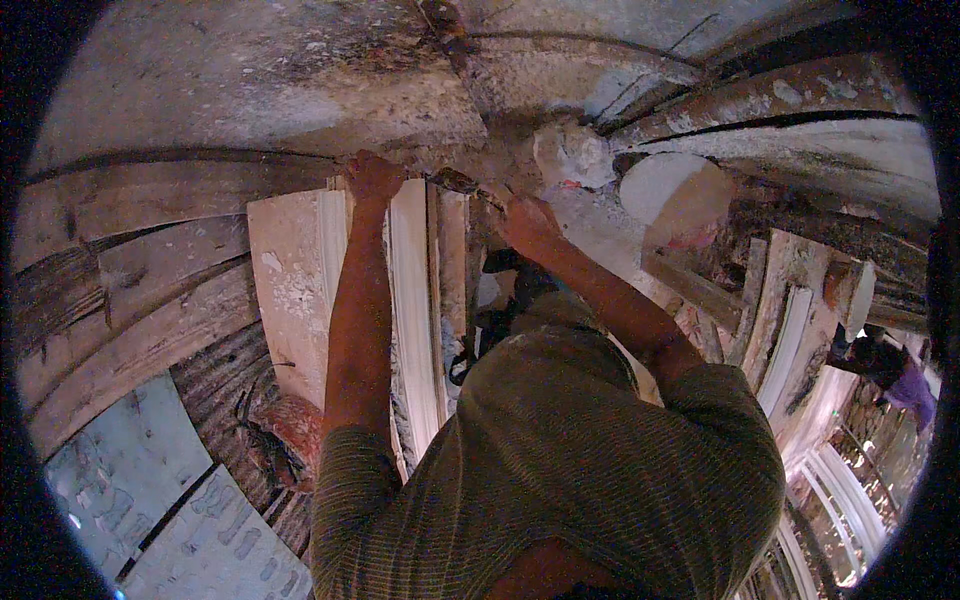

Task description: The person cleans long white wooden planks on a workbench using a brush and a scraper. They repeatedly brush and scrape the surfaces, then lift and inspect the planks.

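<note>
My left hand (373, 178) is closed at the upper end of a row of upright boards, its fingers curled over a pale grooved plank (410, 270). A wide, stained board (287, 265) stands to the left of that forearm. To the right of the plank is a narrower brown strip of wood (453, 255). My right hand (530, 225) is closed a little to the right, fingers bent toward a small dark piece (455, 181) between the hands. What the right hand grips is too dim to make out.
A pale round disc-like thing (675, 200) and a whitish lump (573, 155) lie beyond my right hand. Long planks (150, 210) line the left side. More boards (790, 300) lean at the right. A person in purple (905, 390) is at the far right edge.
</note>
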Motion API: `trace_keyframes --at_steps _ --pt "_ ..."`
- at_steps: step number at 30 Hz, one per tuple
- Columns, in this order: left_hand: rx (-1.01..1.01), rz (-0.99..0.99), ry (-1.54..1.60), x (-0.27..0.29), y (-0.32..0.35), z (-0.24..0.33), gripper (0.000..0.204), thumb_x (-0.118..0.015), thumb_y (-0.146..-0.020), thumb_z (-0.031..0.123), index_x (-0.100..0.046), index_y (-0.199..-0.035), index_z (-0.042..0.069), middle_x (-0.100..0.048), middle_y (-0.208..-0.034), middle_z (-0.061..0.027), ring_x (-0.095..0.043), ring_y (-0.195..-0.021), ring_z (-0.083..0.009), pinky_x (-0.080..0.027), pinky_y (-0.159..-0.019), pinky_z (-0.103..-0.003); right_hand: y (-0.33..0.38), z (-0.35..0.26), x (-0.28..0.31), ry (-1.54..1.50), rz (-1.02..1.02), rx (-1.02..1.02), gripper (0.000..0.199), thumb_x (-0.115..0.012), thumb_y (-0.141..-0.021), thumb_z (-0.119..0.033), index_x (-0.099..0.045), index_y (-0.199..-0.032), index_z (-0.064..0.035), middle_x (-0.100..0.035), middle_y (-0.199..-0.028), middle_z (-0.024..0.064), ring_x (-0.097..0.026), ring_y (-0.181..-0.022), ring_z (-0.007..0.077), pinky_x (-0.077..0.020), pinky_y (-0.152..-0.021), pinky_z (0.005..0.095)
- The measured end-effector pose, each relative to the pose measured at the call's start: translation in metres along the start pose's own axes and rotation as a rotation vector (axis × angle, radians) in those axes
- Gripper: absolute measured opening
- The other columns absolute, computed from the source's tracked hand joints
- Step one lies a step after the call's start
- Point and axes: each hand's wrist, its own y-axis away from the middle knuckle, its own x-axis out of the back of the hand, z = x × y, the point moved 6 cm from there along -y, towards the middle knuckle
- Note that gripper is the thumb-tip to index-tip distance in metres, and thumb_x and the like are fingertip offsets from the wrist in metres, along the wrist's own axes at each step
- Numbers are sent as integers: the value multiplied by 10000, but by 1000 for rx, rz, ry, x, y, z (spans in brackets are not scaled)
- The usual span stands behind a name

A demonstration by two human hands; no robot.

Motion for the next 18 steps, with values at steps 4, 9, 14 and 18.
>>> trace_keyframes --at_steps 4,9,14,18 --pt "2 35 85 -8 5 13 958 -624 -744 680 -458 -1369 -27 -344 -1482 -211 -291 -1376 -419 -267 -1106 -540 -9 -6 16 -159 -329 -129 487 -577 -896 -275 -457 -1361 -193 -628 -990 196 -645 -854 362 -537 -740 467" --pt "-162 -82 -101 -12 1 32 890 -657 -763 600 -444 -1387 2 -377 -1456 -224 -304 -1369 -419 -248 -1119 -547 -14 -5 -14 -140 -120 -49 518 -587 -880 -241 -436 -1375 -208 -651 -927 173 -651 -796 356 -539 -707 481" --pt "-201 228 43 -28 2 24 641 -653 -789 516 -604 -1222 46 -514 -1332 -178 -433 -1261 -404 -314 -1056 -540 -13 -25 12 -172 -105 -18 540 -589 -861 -204 -429 -1376 -181 -655 -915 184 -649 -752 373 -528 -692 501" --pt "-337 338 137 -38 -3 7 481 -657 -798 456 -679 -1073 63 -592 -1212 -126 -502 -1176 -345 -353 -1003 -521 -14 -35 12 -316 -188 -101 554 -585 -841 -166 -432 -1373 -151 -651 -905 202 -649 -747 366 -517 -694 509"
